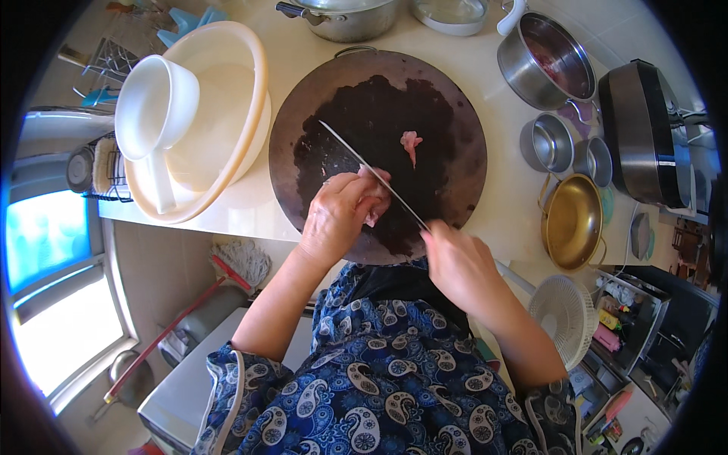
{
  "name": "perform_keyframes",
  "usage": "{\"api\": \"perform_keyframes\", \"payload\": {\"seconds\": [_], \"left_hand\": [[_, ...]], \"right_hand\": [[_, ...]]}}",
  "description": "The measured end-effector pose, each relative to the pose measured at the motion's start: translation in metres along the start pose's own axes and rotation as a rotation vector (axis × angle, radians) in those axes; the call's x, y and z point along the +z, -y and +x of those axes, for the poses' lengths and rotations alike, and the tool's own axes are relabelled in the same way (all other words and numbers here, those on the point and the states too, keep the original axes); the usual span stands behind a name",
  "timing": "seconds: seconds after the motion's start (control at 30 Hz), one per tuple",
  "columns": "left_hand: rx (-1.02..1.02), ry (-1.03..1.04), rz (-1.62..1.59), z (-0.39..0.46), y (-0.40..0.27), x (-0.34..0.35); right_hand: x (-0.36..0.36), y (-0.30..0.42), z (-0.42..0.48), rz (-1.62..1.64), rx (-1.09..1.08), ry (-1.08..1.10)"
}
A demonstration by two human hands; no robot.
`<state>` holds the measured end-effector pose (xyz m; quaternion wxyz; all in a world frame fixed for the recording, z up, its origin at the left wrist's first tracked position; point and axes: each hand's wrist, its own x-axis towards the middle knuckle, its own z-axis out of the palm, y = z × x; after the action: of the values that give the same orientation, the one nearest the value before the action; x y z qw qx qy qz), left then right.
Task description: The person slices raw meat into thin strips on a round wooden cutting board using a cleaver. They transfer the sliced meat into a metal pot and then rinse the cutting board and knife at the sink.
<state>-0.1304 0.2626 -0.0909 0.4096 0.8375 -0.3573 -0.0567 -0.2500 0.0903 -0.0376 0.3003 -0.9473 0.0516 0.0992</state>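
Observation:
A round dark cutting board (455, 131) with a wet patch lies on the counter before me. My left hand (335, 210) is closed on a piece of raw meat (376, 196) near the board's middle. In my right hand (458, 256) is the handle of a kitchen knife (364, 160); its blade, seen nearly edge-on, slants up and left across the meat, close to my left fingers. A small separate scrap of raw meat (410, 145) rests on the board, right of the blade. Whether the edge has entered the meat cannot be told.
Left of the board stands a large cream basin (259, 74) with a white dipper (142, 108). Behind are a lidded pot (352, 20) and a glass dish (449, 16). To the right are a steel saucepan (515, 71), metal cups (547, 142), a gold-coloured pan (571, 222) and a dark appliance (642, 136).

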Motion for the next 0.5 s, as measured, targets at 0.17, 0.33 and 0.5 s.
{"api": "perform_keyframes", "payload": {"seconds": [0.17, 0.33, 0.5], "left_hand": [[0.028, -0.08, 0.098, -0.006, -0.004, 0.005], [-0.039, -0.227, 0.168, -0.013, -0.008, -0.003], [-0.291, -0.068, 0.342, -0.017, -0.008, 0.002]], "right_hand": [[0.003, 0.019, 0.049, -0.014, -0.055, -0.056], [0.0, -0.014, 0.031, 0.178, -0.037, -0.21], [-0.003, -0.022, -0.001, 0.224, 0.052, -0.268]]}}
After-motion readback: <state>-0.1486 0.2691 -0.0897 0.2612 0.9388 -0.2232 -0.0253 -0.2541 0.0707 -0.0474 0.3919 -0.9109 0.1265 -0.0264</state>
